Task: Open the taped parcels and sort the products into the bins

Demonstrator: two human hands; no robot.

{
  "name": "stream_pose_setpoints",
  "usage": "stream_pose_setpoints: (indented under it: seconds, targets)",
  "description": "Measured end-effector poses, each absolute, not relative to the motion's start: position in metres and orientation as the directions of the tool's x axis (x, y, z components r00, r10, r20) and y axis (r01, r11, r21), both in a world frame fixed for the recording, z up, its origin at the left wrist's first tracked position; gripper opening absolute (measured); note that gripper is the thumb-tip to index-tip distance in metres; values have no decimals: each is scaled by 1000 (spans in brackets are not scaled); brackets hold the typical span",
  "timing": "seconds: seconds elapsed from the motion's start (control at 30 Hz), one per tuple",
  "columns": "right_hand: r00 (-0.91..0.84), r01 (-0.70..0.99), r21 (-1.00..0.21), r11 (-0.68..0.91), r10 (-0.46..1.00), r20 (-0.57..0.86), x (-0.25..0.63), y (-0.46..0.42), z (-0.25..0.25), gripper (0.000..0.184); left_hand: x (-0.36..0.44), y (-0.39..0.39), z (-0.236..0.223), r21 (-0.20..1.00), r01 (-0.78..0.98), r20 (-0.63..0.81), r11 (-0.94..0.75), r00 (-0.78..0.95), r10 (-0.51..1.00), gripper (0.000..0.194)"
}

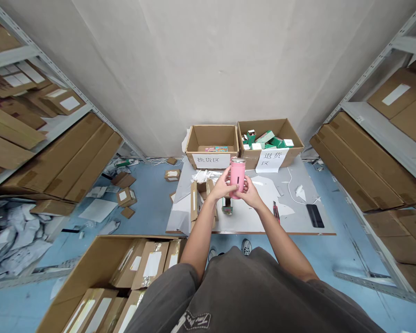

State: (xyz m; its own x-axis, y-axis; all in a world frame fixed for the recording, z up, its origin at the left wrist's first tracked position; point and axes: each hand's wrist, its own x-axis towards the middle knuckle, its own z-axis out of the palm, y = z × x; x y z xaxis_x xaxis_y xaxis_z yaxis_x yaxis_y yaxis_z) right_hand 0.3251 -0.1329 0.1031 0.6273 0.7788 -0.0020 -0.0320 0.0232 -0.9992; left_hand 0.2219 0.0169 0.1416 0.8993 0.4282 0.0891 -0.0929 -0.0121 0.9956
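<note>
A pink cylindrical tumbler (237,178) with a silver top and a small black mark on its side is held upright above the table. My left hand (222,186) grips it from the left, and my right hand (250,194) holds its lower right side. Below the hands stands a small green and white box (227,206), next to an opened cardboard carton (199,200). A red-handled box cutter (276,212) lies to the right of my right hand, and a black phone (315,215) lies further right on the grey table (298,221).
Two open cardboard boxes with paper signs stand at the table's far edge; one holds a small packet (212,149), the other green boxes (270,138). Shelves of cartons line both sides. A box of parcels (138,268) sits near me, with grey mailers (10,240) on the floor.
</note>
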Motion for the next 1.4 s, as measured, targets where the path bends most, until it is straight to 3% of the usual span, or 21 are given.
stream_pose_setpoints:
  seconds: [0.13, 0.3, 0.5, 0.6, 0.73, 0.83, 0.97, 1.17, 1.4]
  targets:
    - [640, -31, -999, 15, 768, -8, 327, -131, 96, 93, 220, 20, 135, 998, -68, 64, -6, 895, 442, 105]
    - [645, -15, -999, -30, 764, -32, 326, -132, 88, 94, 213, 38, 138, 998, -25, 50, -52, 821, 568, 93]
    - [618, 35, -996, -86, 785, -46, 322, -132, 82, 96, 216, 60, 168, 972, 5, 138, -235, 798, 587, 84]
    - [591, 53, -995, -89, 805, -40, 321, -132, 77, 94, 227, 77, 184, 922, 63, 150, -382, 850, 504, 76]
    - [542, 62, -995, -80, 840, -34, 322, -128, 67, 95, 242, 97, 198, 824, 23, 112, -566, 973, 203, 53]
    - [518, 66, -994, -88, 855, -41, 323, -125, 52, 96, 246, 100, 200, 734, 56, 36, -677, 992, 121, 35]
    - [506, 152, -978, -144, 861, -48, 329, -126, 16, 106, 240, 93, 184, 626, 144, -23, -767, 986, 167, 19]
    - [531, 202, -895, -397, 813, -241, 339, -133, -59, 128, 231, 79, 144, 505, 303, -64, -808, 947, 315, 16]
    - [535, 259, -826, -501, 786, -309, 331, -112, -114, 119, 229, 64, 106, 454, 384, -167, -804, 923, 347, 19]
